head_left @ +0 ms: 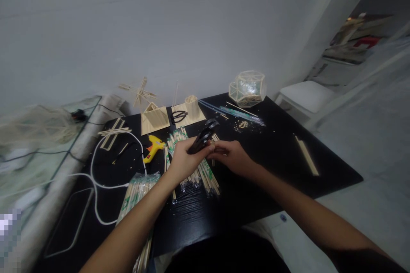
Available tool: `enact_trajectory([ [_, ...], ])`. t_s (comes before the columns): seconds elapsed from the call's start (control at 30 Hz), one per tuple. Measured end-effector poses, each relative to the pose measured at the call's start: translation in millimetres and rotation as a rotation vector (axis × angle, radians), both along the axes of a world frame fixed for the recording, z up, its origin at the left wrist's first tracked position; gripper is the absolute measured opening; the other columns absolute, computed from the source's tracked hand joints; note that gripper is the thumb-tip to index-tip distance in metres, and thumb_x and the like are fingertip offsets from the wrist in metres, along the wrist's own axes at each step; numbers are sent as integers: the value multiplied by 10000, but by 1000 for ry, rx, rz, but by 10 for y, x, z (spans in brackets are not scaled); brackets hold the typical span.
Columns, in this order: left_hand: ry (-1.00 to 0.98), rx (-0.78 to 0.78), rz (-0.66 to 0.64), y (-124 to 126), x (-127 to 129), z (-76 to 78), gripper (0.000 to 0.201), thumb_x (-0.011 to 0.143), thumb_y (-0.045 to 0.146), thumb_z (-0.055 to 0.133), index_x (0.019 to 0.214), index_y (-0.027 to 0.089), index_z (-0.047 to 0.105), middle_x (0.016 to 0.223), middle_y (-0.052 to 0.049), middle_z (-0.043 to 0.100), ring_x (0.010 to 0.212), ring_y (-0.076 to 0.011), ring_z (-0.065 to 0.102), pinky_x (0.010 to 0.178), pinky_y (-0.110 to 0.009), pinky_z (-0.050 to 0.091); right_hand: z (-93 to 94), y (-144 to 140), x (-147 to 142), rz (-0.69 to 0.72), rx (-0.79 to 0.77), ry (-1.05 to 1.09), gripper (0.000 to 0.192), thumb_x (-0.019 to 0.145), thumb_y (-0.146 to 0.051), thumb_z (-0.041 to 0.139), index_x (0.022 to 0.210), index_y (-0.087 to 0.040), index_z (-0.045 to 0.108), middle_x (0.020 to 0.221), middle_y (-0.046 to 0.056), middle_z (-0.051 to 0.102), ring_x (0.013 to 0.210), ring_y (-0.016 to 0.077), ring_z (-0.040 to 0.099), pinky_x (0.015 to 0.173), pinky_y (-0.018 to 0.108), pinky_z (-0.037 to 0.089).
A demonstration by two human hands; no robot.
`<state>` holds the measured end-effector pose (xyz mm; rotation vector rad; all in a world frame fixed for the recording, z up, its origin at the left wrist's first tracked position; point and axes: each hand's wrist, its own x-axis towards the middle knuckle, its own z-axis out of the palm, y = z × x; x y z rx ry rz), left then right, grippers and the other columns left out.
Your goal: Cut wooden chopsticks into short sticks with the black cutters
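While clenched on black cutters point(203, 136) — left grip point(184, 160) — and pinching a thin stick point(214, 150) — right grip point(232, 155) — above loose chopsticks point(205, 172) on tabletop point(275, 153): likely to nip fingertips.

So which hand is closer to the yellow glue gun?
Left. The left hand is just right of the yellow glue gun; the right hand is farther right, beyond the left one.

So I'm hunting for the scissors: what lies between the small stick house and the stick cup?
In the head view, black-handled scissors lie between the stick house and the stick cup.
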<state>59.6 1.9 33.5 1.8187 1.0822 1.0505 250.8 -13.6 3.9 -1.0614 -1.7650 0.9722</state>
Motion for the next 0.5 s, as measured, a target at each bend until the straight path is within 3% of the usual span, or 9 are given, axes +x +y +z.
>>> enact_trajectory([
  [0.2,-39,90,-30,6,-3,11,174,823,347,774,850,176,757,940,-62,770,892,-215,719,851,-329,559,-70,15,-18,1,16,8,336,914,-459,663,839,-156,788,689,10,695,604,129,536,585,235,415],
  [0.5,-25,78,-49,1,-7,11,189,846,369,760,855,181,744,977,-67,768,914,-216,719,859,-333,557,-11,0,-32,-43,147,-28,357,965,-394,593,785,-149,780,595,-23,606,551,100,482,556,210,370],
])
